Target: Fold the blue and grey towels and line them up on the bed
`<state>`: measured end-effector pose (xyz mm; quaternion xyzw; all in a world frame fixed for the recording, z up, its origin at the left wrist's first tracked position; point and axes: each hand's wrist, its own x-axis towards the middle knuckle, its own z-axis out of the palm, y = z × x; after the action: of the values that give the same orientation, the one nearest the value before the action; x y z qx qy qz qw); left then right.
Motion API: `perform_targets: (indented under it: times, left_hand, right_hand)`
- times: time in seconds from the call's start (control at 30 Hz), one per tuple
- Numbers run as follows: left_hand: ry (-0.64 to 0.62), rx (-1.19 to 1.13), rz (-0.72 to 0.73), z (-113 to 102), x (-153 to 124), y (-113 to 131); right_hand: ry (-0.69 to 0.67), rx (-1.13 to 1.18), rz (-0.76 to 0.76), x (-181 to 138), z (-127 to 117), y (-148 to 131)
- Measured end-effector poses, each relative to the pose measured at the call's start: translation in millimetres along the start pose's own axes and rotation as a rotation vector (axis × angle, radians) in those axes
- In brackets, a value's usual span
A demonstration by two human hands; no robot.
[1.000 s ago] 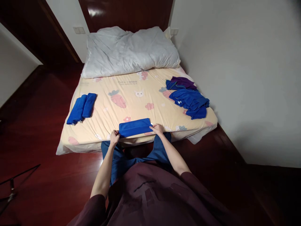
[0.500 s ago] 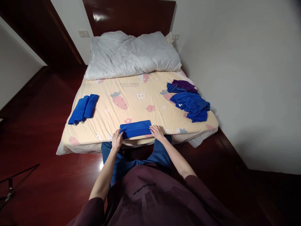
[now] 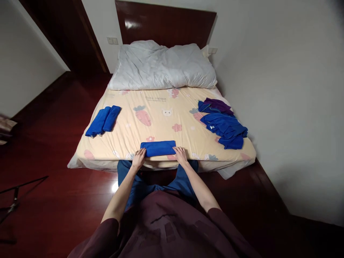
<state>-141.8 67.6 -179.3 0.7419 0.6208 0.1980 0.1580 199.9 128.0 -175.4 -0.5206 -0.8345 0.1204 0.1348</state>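
A blue towel [image 3: 158, 148], folded into a narrow strip, lies flat near the front edge of the bed. My left hand [image 3: 139, 157] grips its left end, fingers on top and thumb tucked out of sight. At the opposite end, my right hand [image 3: 180, 154] pinches the towel's right edge between its fingers and thumb. To the left lie several rolled or folded blue towels [image 3: 103, 121] side by side. A loose heap of crumpled blue cloth [image 3: 225, 129] rests at the right, with a purple cloth [image 3: 219, 105] behind it.
The bed's yellow patterned sheet [image 3: 163, 125] spreads under everything. A pale grey quilt [image 3: 163, 68] is bunched before the dark headboard [image 3: 166, 23]. A wall [image 3: 282, 107] runs along the right side. Black stand legs [image 3: 16, 195] stand on the floor at left.
The towel's upper flap has come down over the lower band, so the strip looks smooth and single. Both hands stay at its ends. The camera view has shifted slightly.
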Motion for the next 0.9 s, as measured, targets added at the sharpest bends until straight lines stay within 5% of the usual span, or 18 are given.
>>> perform_targets:
  times: [0.3, 0.57, 0.9]
  left_hand:
    - [-0.190, -0.263, 0.019, -27, -17, -25]
    - [0.045, -0.512, -0.229, -13, -20, -30]
    - [0.149, -0.717, -0.355, -3, -6, -40]
  right_hand:
    - [-0.004, 0.259, -0.015, -32, -5, 22]
    - [0.031, 0.608, 0.265, -21, 18, 31]
    - [0.148, 0.729, 0.381, -10, 28, 29]
